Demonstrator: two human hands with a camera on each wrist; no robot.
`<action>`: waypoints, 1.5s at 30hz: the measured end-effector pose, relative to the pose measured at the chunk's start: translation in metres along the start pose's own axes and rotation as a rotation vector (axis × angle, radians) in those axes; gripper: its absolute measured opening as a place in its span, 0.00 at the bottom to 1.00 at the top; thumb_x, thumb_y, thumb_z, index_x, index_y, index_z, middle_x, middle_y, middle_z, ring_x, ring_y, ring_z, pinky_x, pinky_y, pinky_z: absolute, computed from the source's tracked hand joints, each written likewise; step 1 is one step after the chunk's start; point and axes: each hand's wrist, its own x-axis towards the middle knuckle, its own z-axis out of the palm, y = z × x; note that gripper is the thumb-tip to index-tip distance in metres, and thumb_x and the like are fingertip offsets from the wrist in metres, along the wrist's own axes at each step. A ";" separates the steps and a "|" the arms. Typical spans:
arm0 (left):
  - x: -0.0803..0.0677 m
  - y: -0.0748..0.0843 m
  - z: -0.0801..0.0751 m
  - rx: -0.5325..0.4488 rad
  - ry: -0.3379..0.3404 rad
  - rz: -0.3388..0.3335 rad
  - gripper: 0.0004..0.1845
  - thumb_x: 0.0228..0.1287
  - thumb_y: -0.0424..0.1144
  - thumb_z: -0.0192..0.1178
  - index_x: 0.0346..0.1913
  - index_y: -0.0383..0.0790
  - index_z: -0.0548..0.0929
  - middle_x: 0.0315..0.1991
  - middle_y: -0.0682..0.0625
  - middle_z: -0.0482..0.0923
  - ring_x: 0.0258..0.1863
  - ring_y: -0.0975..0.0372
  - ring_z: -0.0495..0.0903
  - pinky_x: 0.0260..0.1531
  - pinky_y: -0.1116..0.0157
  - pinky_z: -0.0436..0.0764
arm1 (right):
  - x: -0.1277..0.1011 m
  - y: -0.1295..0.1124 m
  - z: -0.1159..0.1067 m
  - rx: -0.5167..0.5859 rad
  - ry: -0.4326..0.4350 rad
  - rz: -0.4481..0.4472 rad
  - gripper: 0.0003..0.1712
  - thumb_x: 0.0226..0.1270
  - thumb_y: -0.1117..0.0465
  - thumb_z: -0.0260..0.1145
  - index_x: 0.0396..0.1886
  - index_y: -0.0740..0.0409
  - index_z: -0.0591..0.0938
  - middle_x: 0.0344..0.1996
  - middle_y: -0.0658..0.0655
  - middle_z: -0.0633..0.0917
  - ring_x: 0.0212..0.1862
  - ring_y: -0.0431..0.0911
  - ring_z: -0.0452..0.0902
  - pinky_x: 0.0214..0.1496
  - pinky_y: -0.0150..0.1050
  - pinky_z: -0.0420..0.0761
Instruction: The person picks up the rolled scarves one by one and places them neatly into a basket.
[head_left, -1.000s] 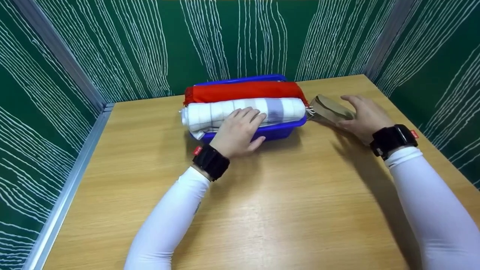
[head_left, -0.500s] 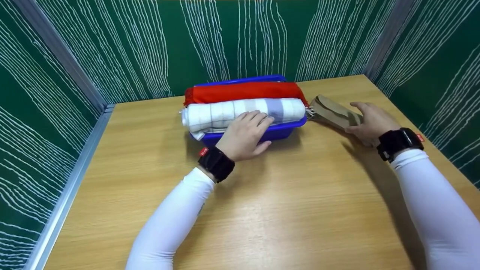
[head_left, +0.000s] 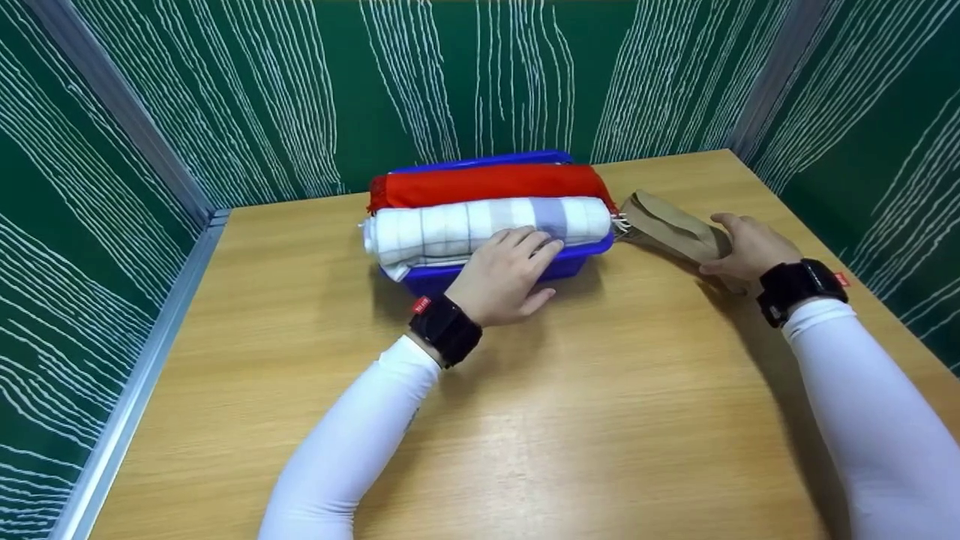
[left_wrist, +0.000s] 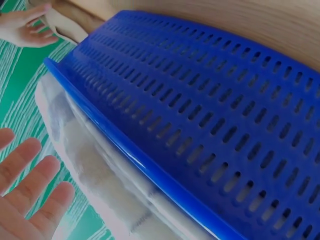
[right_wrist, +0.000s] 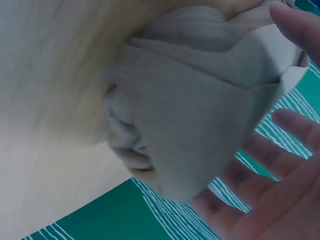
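A white plaid rolled cloth point(head_left: 442, 225) with fringed ends lies along the front of a blue basket point(head_left: 555, 266). Over its front side my left hand point(head_left: 502, 277) reaches with extended fingers; in the left wrist view, slotted basket wall fills the picture and a gap shows beside the fingertips point(left_wrist: 62, 195). Whether they touch the cloth I cannot tell. To the right, a tan folded cloth point(head_left: 675, 225) with a fringed far end lies on the table. My right hand point(head_left: 757, 247) is at its near end, thumb and fingers spread about it, without a visible grip.
Behind the plaid roll, a red cloth point(head_left: 495, 184) lies in the same basket. The wooden table point(head_left: 510, 435) runs up to green walls point(head_left: 510, 75) with white wavy lines at the back and sides.
My left hand has slid to the right along the plaid roll. The right hand has shifted right and slightly nearer, showing more of the tan cloth. Basket and cloths look nearly unmoved.
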 end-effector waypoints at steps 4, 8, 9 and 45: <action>0.002 0.003 0.002 0.000 -0.008 0.012 0.34 0.75 0.55 0.66 0.75 0.40 0.77 0.69 0.43 0.80 0.70 0.50 0.78 0.74 0.52 0.77 | 0.000 0.005 0.002 0.018 -0.024 0.031 0.60 0.69 0.50 0.78 0.86 0.69 0.53 0.76 0.88 0.59 0.76 0.81 0.56 0.78 0.80 0.58; 0.004 0.007 0.004 0.012 -0.015 0.031 0.33 0.74 0.55 0.66 0.75 0.41 0.77 0.68 0.44 0.81 0.70 0.50 0.78 0.73 0.52 0.77 | 0.001 0.009 0.005 0.040 -0.049 0.068 0.61 0.70 0.50 0.77 0.87 0.70 0.50 0.76 0.87 0.60 0.70 0.77 0.62 0.77 0.81 0.58; 0.005 0.007 0.005 0.016 -0.016 0.035 0.33 0.74 0.55 0.66 0.74 0.41 0.77 0.68 0.44 0.81 0.70 0.50 0.78 0.73 0.53 0.77 | 0.001 0.010 0.006 0.043 -0.054 0.077 0.62 0.70 0.50 0.77 0.87 0.70 0.49 0.75 0.87 0.60 0.69 0.76 0.62 0.77 0.81 0.59; 0.031 0.032 0.022 0.031 -0.069 0.100 0.36 0.73 0.55 0.66 0.77 0.42 0.74 0.68 0.47 0.80 0.69 0.53 0.79 0.72 0.56 0.79 | 0.002 0.018 0.017 -0.030 -0.033 -0.041 0.46 0.65 0.70 0.69 0.81 0.70 0.60 0.71 0.87 0.69 0.70 0.80 0.67 0.74 0.79 0.66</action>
